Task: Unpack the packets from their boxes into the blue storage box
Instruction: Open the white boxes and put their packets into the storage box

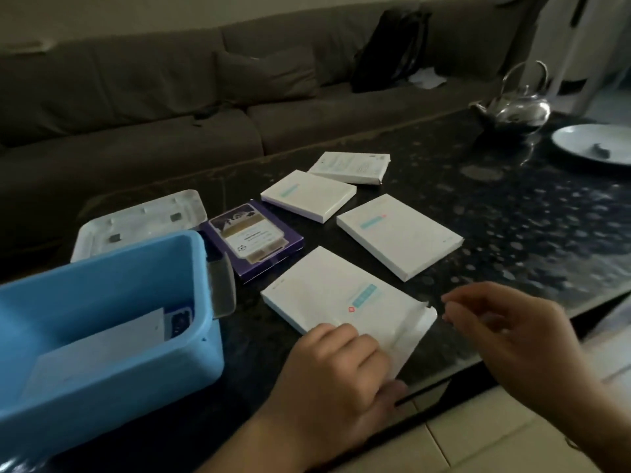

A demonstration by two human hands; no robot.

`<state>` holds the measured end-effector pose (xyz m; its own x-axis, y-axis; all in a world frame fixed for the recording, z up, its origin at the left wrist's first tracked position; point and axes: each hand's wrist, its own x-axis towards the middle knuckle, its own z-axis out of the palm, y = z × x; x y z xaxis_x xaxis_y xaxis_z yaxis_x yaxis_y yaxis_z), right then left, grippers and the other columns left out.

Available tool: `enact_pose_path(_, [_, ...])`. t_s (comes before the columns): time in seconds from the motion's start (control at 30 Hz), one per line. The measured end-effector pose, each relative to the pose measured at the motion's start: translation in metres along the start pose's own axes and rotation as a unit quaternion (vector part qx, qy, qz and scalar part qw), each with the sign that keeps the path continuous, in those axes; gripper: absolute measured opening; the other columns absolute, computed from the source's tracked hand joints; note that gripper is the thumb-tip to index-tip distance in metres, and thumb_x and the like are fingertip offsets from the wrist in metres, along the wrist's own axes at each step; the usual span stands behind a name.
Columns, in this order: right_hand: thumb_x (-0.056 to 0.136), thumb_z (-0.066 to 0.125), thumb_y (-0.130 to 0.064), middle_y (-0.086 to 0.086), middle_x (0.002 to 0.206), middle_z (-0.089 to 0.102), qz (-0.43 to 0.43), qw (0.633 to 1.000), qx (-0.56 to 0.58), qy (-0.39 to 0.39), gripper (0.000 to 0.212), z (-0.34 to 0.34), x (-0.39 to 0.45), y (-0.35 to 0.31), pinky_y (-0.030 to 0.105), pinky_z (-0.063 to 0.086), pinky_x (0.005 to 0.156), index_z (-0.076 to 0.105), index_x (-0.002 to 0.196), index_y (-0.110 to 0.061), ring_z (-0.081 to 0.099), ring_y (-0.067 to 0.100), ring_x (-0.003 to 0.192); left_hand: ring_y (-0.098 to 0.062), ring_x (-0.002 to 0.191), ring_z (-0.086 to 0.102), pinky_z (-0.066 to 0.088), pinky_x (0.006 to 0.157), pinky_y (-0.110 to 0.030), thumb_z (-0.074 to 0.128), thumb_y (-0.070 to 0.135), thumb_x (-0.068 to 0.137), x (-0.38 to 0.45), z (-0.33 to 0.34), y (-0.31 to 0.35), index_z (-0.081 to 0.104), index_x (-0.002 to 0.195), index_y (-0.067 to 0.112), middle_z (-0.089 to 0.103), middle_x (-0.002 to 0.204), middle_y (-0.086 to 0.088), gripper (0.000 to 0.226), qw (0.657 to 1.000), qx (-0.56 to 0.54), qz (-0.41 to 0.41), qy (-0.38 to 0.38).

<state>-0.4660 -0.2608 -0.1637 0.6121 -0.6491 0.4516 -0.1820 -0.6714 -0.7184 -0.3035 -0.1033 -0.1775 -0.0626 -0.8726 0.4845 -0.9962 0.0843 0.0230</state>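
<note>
We find the left hand gripping the nearest box, at 3 o'clock of the bin; right hand loosely curled, empty. Opening underway; next, draw the packet.

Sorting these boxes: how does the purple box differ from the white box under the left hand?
The purple box is dark, printed and smaller; the white box is plain and larger. The purple box lies untouched; the left hand grips the white box's open flap end. Both lie flat on the table.
</note>
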Motion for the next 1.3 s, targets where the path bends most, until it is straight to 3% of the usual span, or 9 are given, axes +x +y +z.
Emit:
enact_pose_path(0.13, [0.087, 0.070, -0.023, -0.018, 0.083, 0.067, -0.118, 0.991, -0.057, 0.018, 0.003, 0.004, -0.011, -0.006, 0.009, 0.049, 0.060, 0.071, 0.088, -0.025, 0.061, -0.005, 0.067, -0.009, 0.067, 0.062, 0.053, 0.058, -0.026, 0.063, 0.027, 0.097, -0.001, -0.007, -0.014, 0.071, 0.081, 0.014, 0.069, 0.077, 0.003, 0.022, 0.991, -0.015, -0.030, 0.128])
enact_pose_path(0.23, [0.089, 0.062, -0.029, -0.014, 0.105, 0.069, -0.171, 0.983, -0.062, -0.006, 0.017, 0.019, -0.016, -0.013, 0.017, 0.054, 0.068, 0.074, 0.099, -0.021, 0.065, -0.005, 0.082, 0.004, 0.081, 0.059, 0.051, 0.071, -0.007, 0.054, 0.032, 0.100, 0.004, -0.014, -0.018, 0.070, 0.087, 0.009, 0.070, 0.083, 0.006, 0.031, 0.971, -0.078, -0.112, 0.196])
enact_pose_path(0.33, [0.090, 0.063, -0.024, -0.010, 0.116, 0.070, -0.217, 0.973, -0.081, -0.013, 0.020, 0.035, -0.016, -0.020, 0.023, 0.057, 0.069, 0.074, 0.105, -0.019, 0.069, 0.003, 0.090, 0.003, 0.085, 0.058, 0.046, 0.075, -0.001, 0.051, 0.032, 0.101, 0.005, -0.020, -0.019, 0.070, 0.087, 0.004, 0.063, 0.087, 0.011, 0.037, 0.960, -0.098, -0.124, 0.230])
enact_pose_path(0.5, [0.091, 0.057, -0.024, -0.007, 0.121, 0.069, -0.245, 0.957, -0.147, -0.042, 0.026, 0.048, -0.006, -0.027, 0.027, 0.059, 0.059, 0.072, 0.112, -0.022, 0.072, 0.011, 0.087, -0.005, 0.089, 0.065, 0.054, 0.080, -0.009, 0.047, 0.037, 0.104, 0.000, -0.021, -0.021, 0.061, 0.096, 0.012, 0.067, 0.089, 0.004, 0.030, 0.961, -0.112, -0.097, 0.233])
enact_pose_path(0.7, [0.090, 0.042, -0.024, -0.008, 0.125, 0.066, -0.235, 0.935, -0.247, -0.101, 0.038, 0.064, 0.005, -0.016, 0.026, 0.048, 0.040, 0.065, 0.122, -0.025, 0.068, 0.017, 0.067, -0.011, 0.100, 0.067, 0.054, 0.083, -0.011, 0.048, 0.034, 0.103, 0.002, -0.024, -0.020, 0.056, 0.098, 0.015, 0.060, 0.098, 0.010, 0.020, 0.957, -0.134, -0.088, 0.240])
enact_pose_path(0.87, [0.091, 0.054, -0.012, -0.004, 0.118, 0.070, -0.287, 0.929, -0.222, -0.068, 0.026, 0.055, 0.000, -0.009, 0.033, 0.051, 0.044, 0.070, 0.111, -0.018, 0.068, 0.021, 0.068, -0.009, 0.111, 0.061, 0.052, 0.082, -0.007, 0.048, 0.035, 0.103, 0.002, -0.025, -0.020, 0.055, 0.098, 0.015, 0.058, 0.102, 0.012, 0.022, 0.959, -0.145, -0.088, 0.225])
enact_pose_path(1.0, [0.084, 0.065, -0.004, 0.005, 0.112, 0.071, -0.315, 0.927, -0.203, -0.021, 0.020, 0.034, -0.018, -0.012, 0.037, 0.051, 0.047, 0.073, 0.101, -0.010, 0.065, 0.026, 0.062, -0.003, 0.100, 0.063, 0.050, 0.078, -0.003, 0.050, 0.029, 0.102, 0.005, -0.027, -0.019, 0.062, 0.091, 0.008, 0.059, 0.094, 0.011, 0.026, 0.957, -0.149, -0.094, 0.230])
enact_pose_path(1.17, [0.094, 0.050, -0.008, 0.011, 0.113, 0.072, -0.328, 0.929, -0.166, 0.025, 0.025, 0.017, -0.033, -0.009, 0.031, 0.055, 0.062, 0.075, 0.092, -0.006, 0.068, 0.023, 0.072, 0.004, 0.083, 0.060, 0.048, 0.072, -0.003, 0.058, 0.022, 0.096, 0.002, -0.018, -0.018, 0.068, 0.085, 0.004, 0.064, 0.081, 0.009, 0.023, 0.962, -0.132, -0.112, 0.212])
enact_pose_path(1.3, [0.097, 0.045, -0.011, 0.008, 0.107, 0.072, -0.318, 0.942, -0.086, 0.063, 0.025, 0.002, -0.034, -0.006, 0.029, 0.054, 0.073, 0.069, 0.092, -0.008, 0.069, 0.018, 0.086, -0.002, 0.072, 0.061, 0.053, 0.063, -0.014, 0.057, 0.027, 0.096, 0.002, -0.014, -0.017, 0.069, 0.080, 0.007, 0.066, 0.076, 0.005, 0.029, 0.968, -0.129, -0.097, 0.194])
